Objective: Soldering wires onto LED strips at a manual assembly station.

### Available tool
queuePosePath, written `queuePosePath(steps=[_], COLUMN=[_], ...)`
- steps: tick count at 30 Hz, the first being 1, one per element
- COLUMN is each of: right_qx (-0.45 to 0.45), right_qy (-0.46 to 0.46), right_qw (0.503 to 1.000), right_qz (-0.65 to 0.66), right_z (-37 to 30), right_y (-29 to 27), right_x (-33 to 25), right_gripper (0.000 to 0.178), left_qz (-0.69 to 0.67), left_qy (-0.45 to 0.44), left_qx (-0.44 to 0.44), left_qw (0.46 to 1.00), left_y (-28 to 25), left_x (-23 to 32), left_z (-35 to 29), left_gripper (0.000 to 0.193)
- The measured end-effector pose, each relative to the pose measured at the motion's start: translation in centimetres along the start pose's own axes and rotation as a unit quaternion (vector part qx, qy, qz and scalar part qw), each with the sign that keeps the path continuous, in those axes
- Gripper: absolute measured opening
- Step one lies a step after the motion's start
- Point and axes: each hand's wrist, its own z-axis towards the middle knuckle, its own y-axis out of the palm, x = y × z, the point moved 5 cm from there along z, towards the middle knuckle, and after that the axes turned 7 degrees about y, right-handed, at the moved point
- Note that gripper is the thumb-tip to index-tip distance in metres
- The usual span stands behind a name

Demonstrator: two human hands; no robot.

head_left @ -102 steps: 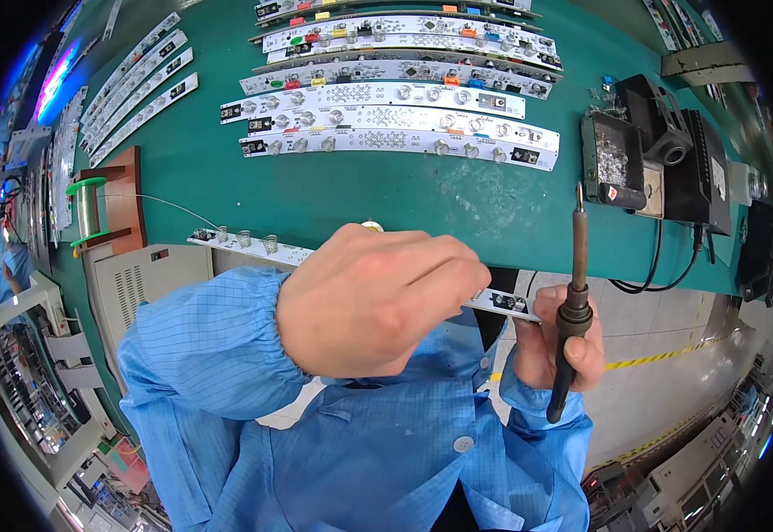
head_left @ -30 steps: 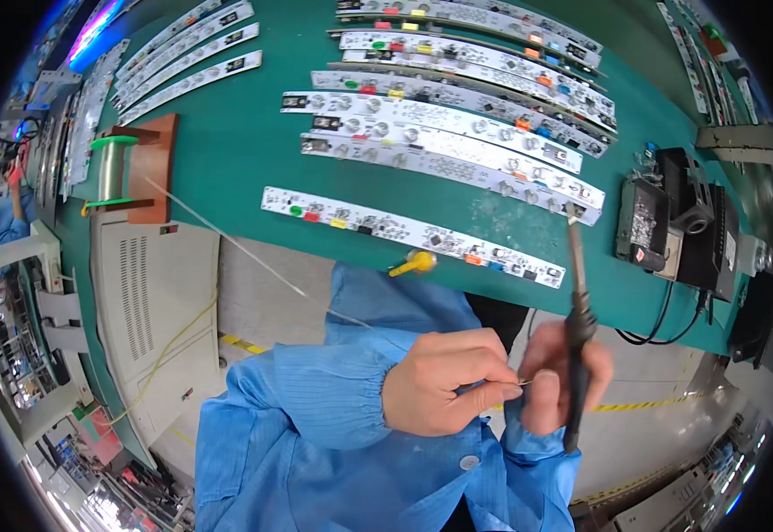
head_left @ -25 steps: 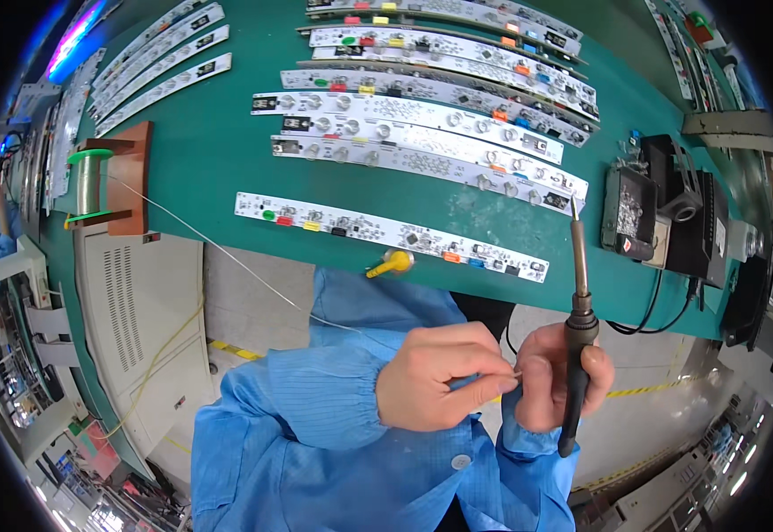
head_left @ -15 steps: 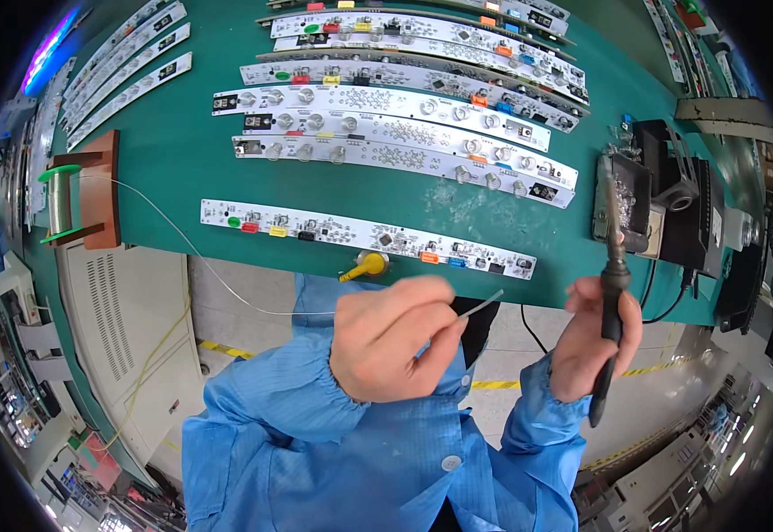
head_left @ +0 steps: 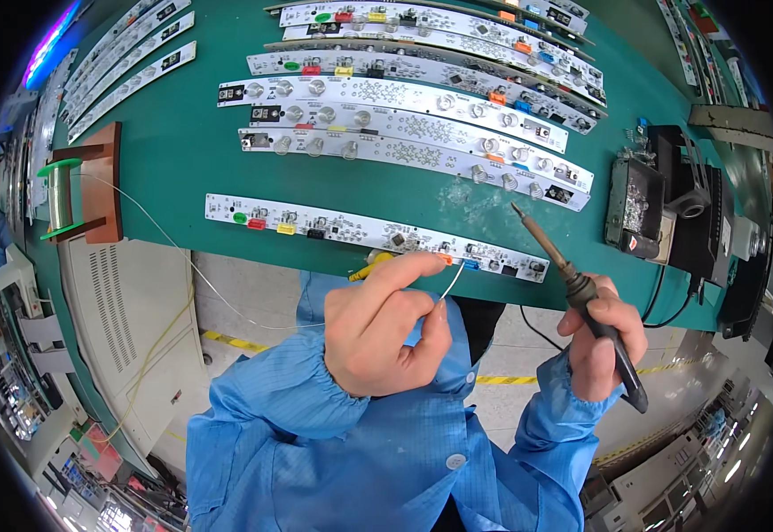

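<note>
My left hand (head_left: 386, 332) is closed on a thin strand of solder wire (head_left: 452, 280), whose end reaches the nearest white circuit board (head_left: 360, 232) between its orange and blue connectors. The index fingertip lies at the orange connector (head_left: 445, 259). From behind the hand the strand runs back to a green-ended spool (head_left: 61, 199) on a brown wooden stand. My right hand (head_left: 601, 341) grips the dark handle of a soldering iron (head_left: 572, 279). Its bare tip points up and left, above the mat and apart from the board.
Several white circuit boards (head_left: 413, 160) lie in rows farther back on the green mat (head_left: 164, 186), with more at the far left. At right stands a dark tray (head_left: 632, 208) of solder scraps beside a black iron holder (head_left: 683, 177). A yellow plug (head_left: 370, 265) sits at the front edge.
My left hand has brought the solder's end forward onto the board. My right hand has swung the iron's tip left and down from beside the scrap tray.
</note>
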Motion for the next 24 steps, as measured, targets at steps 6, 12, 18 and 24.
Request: queuePosePath(steps=[6, 12, 18, 24], right_qx=[0.006, 0.002, -0.013, -0.008], right_qy=[0.048, 0.082, 0.081, 0.093], right_qw=[0.997, 0.994, 0.993, 0.992], right_qz=[0.065, 0.078, 0.084, 0.090], right_z=[0.1, -0.1, -0.3, -0.5], right_y=[-0.9, -1.1, -1.0, -1.2], right_x=[0.6, 1.1, 1.6, 1.8], right_gripper=[0.024, 0.021, 0.020, 0.021], left_qz=[-0.002, 0.047, 0.074, 0.077], left_qy=[0.028, 0.047, 0.057, 0.053], left_qx=[-0.015, -0.028, -0.025, -0.026], left_qw=[1.000, 0.997, 0.995, 0.995], left_y=[1.3, 2.5, 2.8, 2.7], left_x=[0.8, 0.7, 0.7, 0.9], left_z=[0.6, 0.7, 0.2, 0.0], left_gripper=[0.014, 0.013, 0.012, 0.013])
